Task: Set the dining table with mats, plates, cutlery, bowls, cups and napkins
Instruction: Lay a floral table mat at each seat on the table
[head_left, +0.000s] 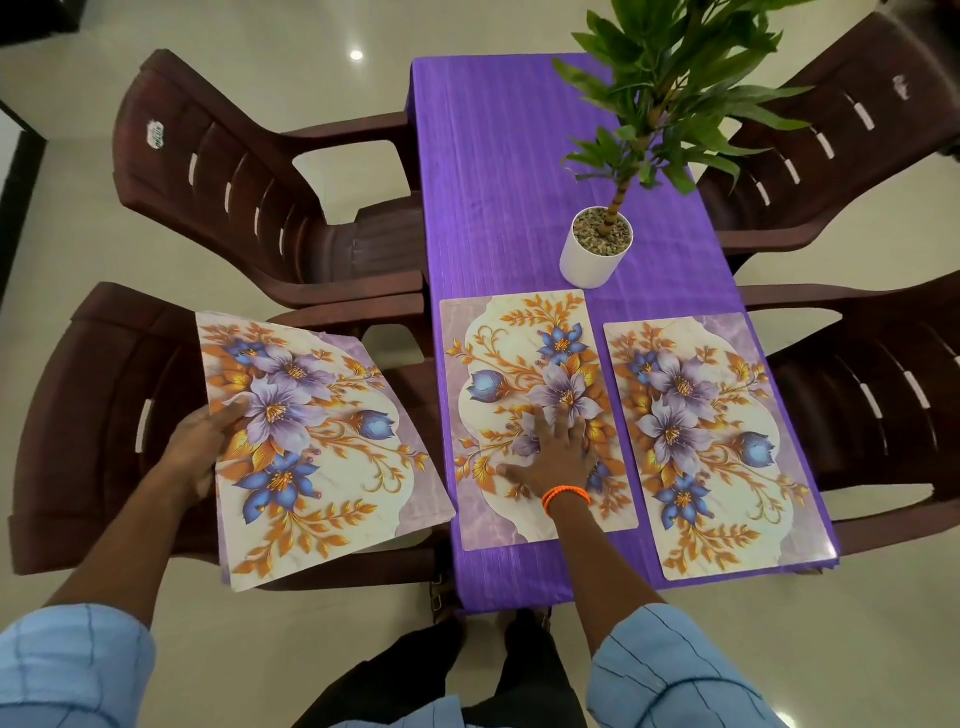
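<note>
Two flowered mats lie side by side on the near end of the table with its purple cloth: one mat on the left half, the other mat on the right half. My right hand presses flat on the left mat, fingers spread and straight. My left hand grips the left edge of a held stack of mats, thumb on top, out over the chair to the table's left. How many mats are in the stack I cannot tell.
A potted green plant in a white pot stands just beyond the two laid mats. Dark brown plastic chairs sit on both sides: near left, far left, near right, far right. The floor is pale and glossy.
</note>
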